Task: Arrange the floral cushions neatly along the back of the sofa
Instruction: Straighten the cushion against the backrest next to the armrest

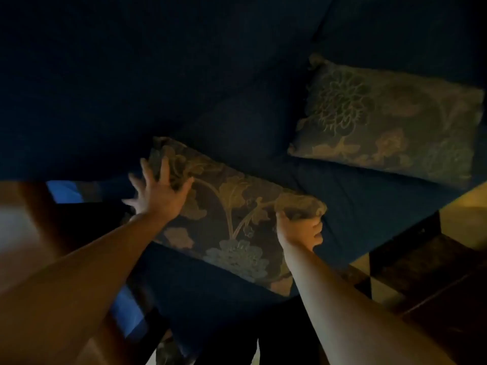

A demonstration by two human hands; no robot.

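Two rectangular floral-patterned fabric cushions lie on the dark blue upholstered sofa (355, 196). The far cushion (390, 119) leans against the backrest, seemingly already placed. The near cushion (226, 214) sits askew on the seat, well apart from it. The left hand (158, 193), blurred, lies spread flat on its upper end, likely to steady or push it, while the right hand (300, 230) pinches its right corner, probably to swing it toward the backrest.
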